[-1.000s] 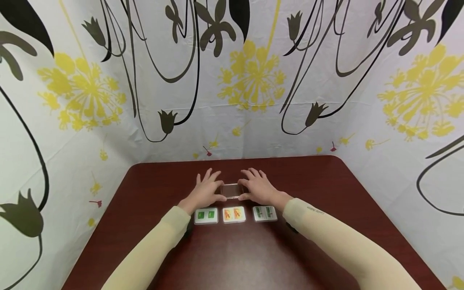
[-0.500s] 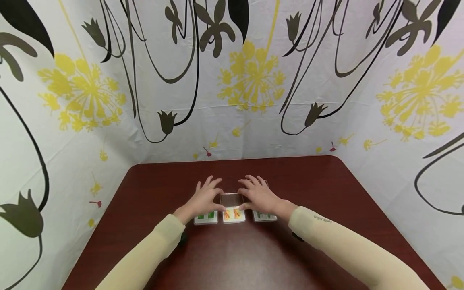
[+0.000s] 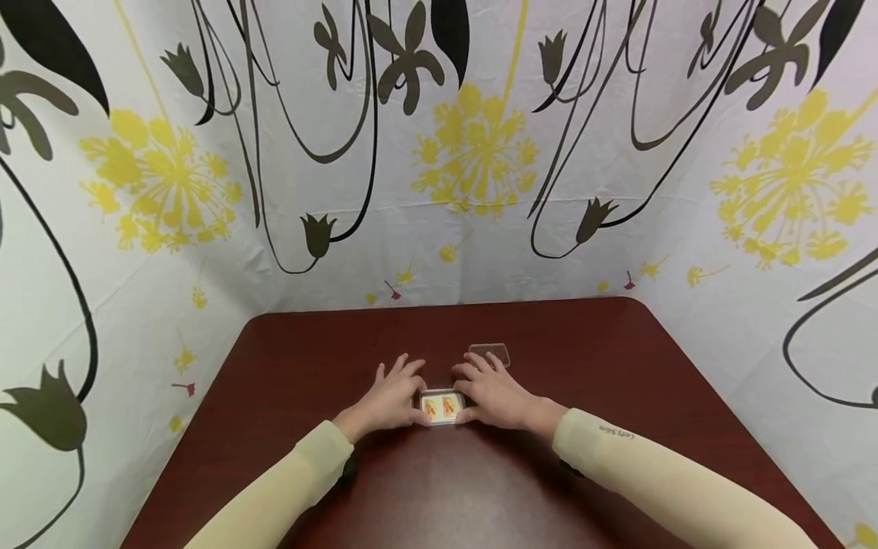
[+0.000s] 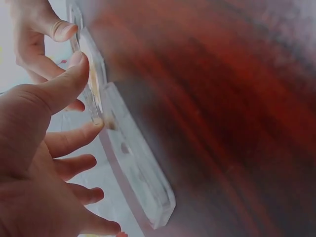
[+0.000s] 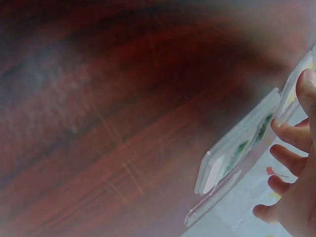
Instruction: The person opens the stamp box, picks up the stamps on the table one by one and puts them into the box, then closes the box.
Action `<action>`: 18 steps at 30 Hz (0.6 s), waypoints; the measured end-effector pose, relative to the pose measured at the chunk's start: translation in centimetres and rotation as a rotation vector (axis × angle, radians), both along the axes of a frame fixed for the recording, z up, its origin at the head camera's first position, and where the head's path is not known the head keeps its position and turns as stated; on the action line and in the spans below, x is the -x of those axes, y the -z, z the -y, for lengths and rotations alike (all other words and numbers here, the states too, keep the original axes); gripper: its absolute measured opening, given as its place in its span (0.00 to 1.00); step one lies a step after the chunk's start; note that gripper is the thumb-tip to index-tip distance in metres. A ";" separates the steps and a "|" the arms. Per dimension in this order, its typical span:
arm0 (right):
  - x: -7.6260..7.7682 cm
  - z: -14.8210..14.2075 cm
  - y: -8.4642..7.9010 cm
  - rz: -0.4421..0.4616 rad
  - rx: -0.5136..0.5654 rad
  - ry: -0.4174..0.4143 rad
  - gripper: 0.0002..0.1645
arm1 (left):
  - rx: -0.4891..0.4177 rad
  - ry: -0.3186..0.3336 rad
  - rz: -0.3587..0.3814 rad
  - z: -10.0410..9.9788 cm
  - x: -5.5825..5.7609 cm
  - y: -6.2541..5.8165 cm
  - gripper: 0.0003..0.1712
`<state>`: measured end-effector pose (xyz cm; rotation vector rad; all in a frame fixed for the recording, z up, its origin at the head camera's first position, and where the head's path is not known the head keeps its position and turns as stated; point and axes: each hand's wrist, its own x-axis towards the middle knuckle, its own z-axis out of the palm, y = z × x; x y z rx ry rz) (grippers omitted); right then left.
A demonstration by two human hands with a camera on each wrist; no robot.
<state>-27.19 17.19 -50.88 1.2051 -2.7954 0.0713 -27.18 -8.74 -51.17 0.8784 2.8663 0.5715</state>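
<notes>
My left hand and right hand pinch opposite ends of a clear plastic lid between thumb and index finger, the other fingers spread. In the head view the lid overlaps the middle flat case, which carries two orange pictures. Left of it, a similar flat case appears close to the left hand in the left wrist view. The right flat case, with green pictures, is beside the right hand. Both side cases are hidden under the hands in the head view.
A second clear lid lies on the table behind the right hand, partly covered by its fingertips. The dark red table ends in rounded back corners. Patterned cloth hangs around its back and sides.
Both hands have brought the clear lid toward the person, from behind the row of cases to over the middle one. The other lid at the back now shows past the right hand.
</notes>
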 end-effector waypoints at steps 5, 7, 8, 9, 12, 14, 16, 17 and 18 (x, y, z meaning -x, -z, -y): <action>-0.2 0.0 0.2 -0.012 -0.020 0.009 0.38 | 0.021 -0.007 -0.019 -0.1 -0.2 0.5 0.27; -0.2 0.0 0.3 -0.031 -0.024 0.008 0.38 | 0.022 -0.008 -0.028 -0.2 -0.2 0.6 0.27; -0.3 0.0 0.3 -0.038 -0.025 0.006 0.39 | 0.022 -0.010 -0.030 -0.2 -0.2 0.6 0.27; -0.3 0.0 0.3 -0.045 -0.024 0.002 0.39 | 0.022 -0.010 -0.032 -0.2 -0.3 0.6 0.27; -0.3 0.0 0.3 -0.064 -0.021 -0.009 0.38 | 0.021 -0.009 -0.034 -0.2 -0.4 0.5 0.27; -0.3 0.1 0.4 -0.079 -0.021 -0.017 0.38 | 0.022 -0.011 -0.033 -0.2 -0.4 0.4 0.27; -0.3 0.1 0.5 -0.091 -0.023 -0.023 0.37 | 0.021 -0.012 -0.035 -0.1 -0.5 0.3 0.27; -0.2 0.2 0.5 -0.099 -0.027 -0.027 0.37 | 0.023 -0.014 -0.034 -0.1 -0.6 0.3 0.27; -0.3 0.2 0.5 -0.105 -0.032 -0.029 0.37 | 0.025 -0.017 -0.033 -0.1 -0.6 0.4 0.27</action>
